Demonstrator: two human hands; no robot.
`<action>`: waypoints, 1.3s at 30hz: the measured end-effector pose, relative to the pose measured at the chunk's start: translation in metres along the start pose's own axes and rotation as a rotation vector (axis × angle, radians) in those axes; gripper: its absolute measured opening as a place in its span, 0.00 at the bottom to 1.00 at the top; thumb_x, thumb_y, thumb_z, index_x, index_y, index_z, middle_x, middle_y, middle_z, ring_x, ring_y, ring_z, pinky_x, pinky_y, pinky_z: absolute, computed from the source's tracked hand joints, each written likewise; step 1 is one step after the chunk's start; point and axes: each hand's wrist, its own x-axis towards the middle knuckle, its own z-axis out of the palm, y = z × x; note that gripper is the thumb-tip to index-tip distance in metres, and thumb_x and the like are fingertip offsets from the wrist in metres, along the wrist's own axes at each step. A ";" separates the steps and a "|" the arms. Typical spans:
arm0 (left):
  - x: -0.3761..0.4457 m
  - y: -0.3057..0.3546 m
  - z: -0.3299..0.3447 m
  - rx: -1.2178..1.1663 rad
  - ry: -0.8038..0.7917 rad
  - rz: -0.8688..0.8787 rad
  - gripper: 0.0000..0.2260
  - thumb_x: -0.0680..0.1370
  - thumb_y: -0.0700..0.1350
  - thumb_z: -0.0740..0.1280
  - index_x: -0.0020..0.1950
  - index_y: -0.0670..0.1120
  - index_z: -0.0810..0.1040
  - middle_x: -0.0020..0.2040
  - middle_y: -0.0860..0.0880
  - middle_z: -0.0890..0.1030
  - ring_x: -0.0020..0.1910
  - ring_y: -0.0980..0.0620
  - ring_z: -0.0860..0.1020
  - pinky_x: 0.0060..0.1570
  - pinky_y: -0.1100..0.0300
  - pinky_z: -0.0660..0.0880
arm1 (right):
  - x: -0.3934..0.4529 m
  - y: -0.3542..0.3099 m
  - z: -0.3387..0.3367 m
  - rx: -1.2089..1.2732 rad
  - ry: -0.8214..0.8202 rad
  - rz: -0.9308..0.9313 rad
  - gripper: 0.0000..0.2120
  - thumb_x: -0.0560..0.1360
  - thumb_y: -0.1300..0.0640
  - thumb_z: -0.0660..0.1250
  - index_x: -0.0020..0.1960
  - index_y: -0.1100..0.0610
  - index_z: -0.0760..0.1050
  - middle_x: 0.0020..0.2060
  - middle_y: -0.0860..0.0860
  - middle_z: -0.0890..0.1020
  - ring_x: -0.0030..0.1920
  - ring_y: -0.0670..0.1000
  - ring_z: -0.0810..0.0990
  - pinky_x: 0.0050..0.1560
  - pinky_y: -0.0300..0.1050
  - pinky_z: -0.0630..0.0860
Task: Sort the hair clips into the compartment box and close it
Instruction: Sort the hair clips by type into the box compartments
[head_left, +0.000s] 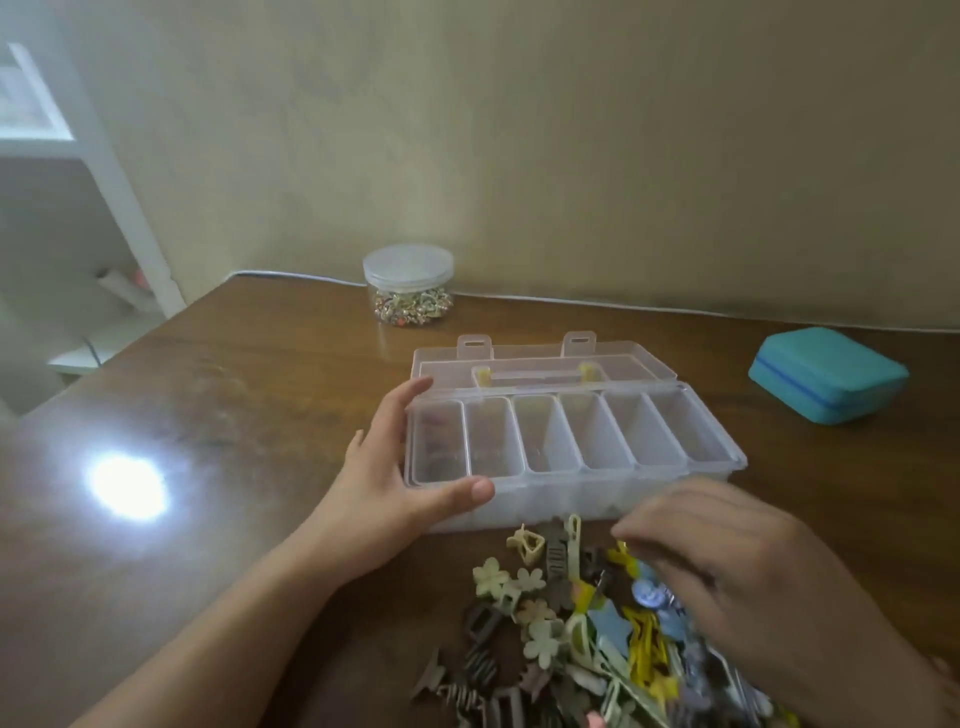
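Note:
A clear plastic compartment box (571, 499) stands on the brown table with its lid (540, 358) folded back flat behind it. Its several compartments look empty, apart from a faint dark shape in the leftmost one. My left hand (395, 488) grips the box's left end, thumb on the front wall and fingers at the far corner. A pile of hair clips (582, 634) in cream, brown, yellow and blue lies in front of the box. My right hand (737, 566) hovers blurred over the pile's right side, fingers curled down. Whether it holds a clip is hidden.
A round clear jar (408, 286) of small colourful pieces stands at the table's far edge near the wall. A teal zip case (826, 374) lies to the right of the box. A bright light glare (127, 486) shines on the table's left part. White shelving stands beyond the left edge.

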 end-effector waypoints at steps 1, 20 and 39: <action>0.001 0.001 0.000 -0.015 -0.014 0.014 0.47 0.56 0.71 0.74 0.72 0.70 0.59 0.64 0.72 0.67 0.70 0.65 0.68 0.68 0.59 0.69 | -0.002 -0.003 -0.003 0.037 0.060 0.000 0.07 0.71 0.55 0.71 0.48 0.49 0.83 0.41 0.39 0.83 0.44 0.37 0.79 0.47 0.32 0.77; 0.005 -0.005 -0.007 -0.005 -0.082 0.085 0.40 0.62 0.63 0.79 0.69 0.67 0.64 0.65 0.59 0.77 0.63 0.61 0.75 0.63 0.57 0.75 | 0.117 -0.069 0.036 0.121 -0.170 0.196 0.04 0.73 0.48 0.70 0.46 0.45 0.83 0.40 0.40 0.84 0.48 0.42 0.80 0.61 0.55 0.73; 0.008 0.000 0.000 0.025 -0.090 0.073 0.41 0.59 0.72 0.72 0.69 0.67 0.62 0.66 0.58 0.75 0.65 0.55 0.74 0.65 0.48 0.73 | 0.027 -0.065 -0.036 -0.247 -0.699 0.259 0.16 0.68 0.33 0.67 0.51 0.39 0.73 0.43 0.38 0.79 0.46 0.40 0.76 0.49 0.39 0.75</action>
